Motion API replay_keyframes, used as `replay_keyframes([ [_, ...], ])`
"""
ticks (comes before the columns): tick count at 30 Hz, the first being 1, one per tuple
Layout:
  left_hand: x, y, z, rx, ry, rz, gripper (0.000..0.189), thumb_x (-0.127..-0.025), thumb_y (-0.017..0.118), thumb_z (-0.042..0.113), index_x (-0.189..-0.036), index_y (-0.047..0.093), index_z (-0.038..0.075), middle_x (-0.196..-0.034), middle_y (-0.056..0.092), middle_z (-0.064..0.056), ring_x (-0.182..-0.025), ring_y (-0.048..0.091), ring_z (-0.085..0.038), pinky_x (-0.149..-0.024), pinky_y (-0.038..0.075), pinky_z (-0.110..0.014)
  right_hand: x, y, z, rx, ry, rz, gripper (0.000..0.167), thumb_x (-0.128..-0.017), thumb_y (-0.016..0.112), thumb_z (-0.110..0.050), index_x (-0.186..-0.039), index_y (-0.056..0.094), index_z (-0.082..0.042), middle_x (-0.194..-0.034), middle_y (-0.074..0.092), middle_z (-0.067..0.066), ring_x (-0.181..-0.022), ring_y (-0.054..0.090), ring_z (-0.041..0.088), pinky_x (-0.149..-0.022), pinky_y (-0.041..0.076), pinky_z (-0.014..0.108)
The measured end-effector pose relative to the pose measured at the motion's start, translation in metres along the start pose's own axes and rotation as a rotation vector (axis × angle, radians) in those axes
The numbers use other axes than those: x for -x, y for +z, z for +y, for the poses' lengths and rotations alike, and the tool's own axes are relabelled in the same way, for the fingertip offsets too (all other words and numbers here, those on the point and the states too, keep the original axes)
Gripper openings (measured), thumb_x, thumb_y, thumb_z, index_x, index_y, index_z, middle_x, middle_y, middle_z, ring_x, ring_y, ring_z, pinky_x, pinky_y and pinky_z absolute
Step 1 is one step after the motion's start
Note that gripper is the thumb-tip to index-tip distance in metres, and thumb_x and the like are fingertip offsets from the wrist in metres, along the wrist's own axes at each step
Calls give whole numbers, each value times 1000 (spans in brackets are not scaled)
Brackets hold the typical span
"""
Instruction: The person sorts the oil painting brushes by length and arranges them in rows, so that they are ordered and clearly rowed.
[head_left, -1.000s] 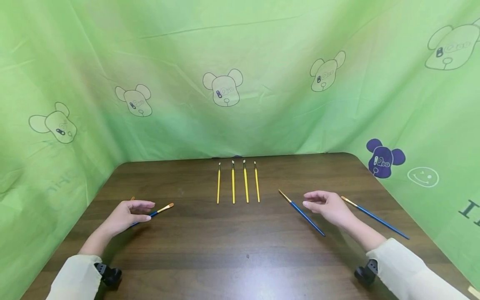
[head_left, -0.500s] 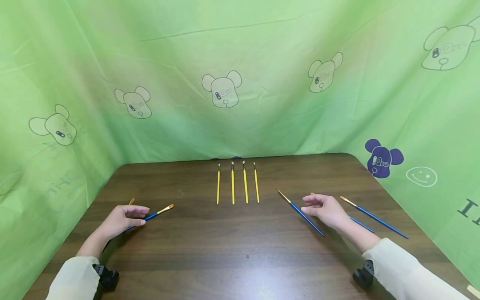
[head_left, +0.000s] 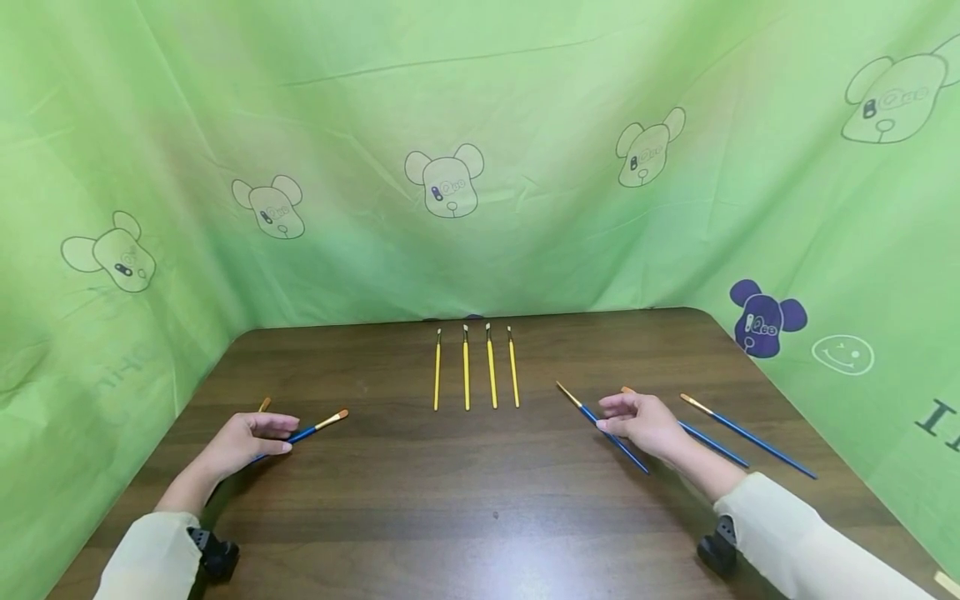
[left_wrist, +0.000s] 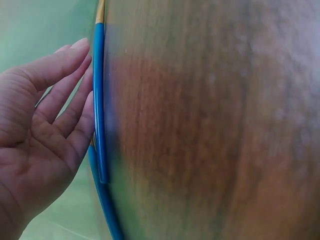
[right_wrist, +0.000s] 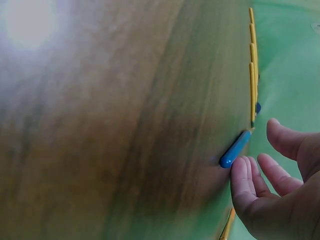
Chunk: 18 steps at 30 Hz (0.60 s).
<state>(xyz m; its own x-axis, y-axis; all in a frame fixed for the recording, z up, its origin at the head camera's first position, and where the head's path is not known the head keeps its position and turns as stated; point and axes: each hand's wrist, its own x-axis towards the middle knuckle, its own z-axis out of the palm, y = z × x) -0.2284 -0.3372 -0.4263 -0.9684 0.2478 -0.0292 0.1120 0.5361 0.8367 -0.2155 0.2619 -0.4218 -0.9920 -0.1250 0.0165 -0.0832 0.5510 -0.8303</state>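
My left hand (head_left: 243, 437) is low over a blue paintbrush (head_left: 306, 432) with a gold ferrule and brown bristles, at the table's left. In the left wrist view the handle (left_wrist: 100, 100) lies along the fingertips, with thumb and fingers parted. A second brush (head_left: 264, 404) is mostly hidden under that hand. On the right, my right hand (head_left: 651, 423) reaches over a slanted blue paintbrush (head_left: 622, 448), fingers loosely bent and thumb apart. In the right wrist view the fingertips are right beside its handle end (right_wrist: 235, 150). Another blue paintbrush (head_left: 716, 446) passes beneath this hand.
Several thin yellow-handled tools (head_left: 467, 371) with pale tips lie side by side at the back middle of the brown table (head_left: 420, 500). One more blue paintbrush (head_left: 750, 436) lies farther right. A green printed cloth (head_left: 525, 250) hangs behind and beside the table.
My right hand has shifted left and slightly nearer, to the leftmost of the right-hand brushes, uncovering the brush under it. My left hand has drawn back a little to the left.
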Motion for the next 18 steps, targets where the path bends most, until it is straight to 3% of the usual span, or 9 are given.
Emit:
replay_keyframes([
  [8, 0, 0, -1, -12, -8, -17, 42, -82, 76, 3, -120, 62, -11, -116, 65, -23, -103, 63, -29, -78, 52, -22, -1, 4, -1, -22, 32, -12, 45, -84, 74, -7, -121, 59, 13, -107, 66, 23, -97, 63, 30, -73, 53, 24],
  [18, 0, 1, -3, -26, -29, -9, 42, -81, 77, 3, -119, 64, -9, -116, 65, -22, -99, 64, -19, -77, 52, -22, -5, 8, -1, 23, 23, 15, 43, -79, 78, -6, -115, 64, 11, -100, 68, 18, -92, 64, 26, -70, 51, 23],
])
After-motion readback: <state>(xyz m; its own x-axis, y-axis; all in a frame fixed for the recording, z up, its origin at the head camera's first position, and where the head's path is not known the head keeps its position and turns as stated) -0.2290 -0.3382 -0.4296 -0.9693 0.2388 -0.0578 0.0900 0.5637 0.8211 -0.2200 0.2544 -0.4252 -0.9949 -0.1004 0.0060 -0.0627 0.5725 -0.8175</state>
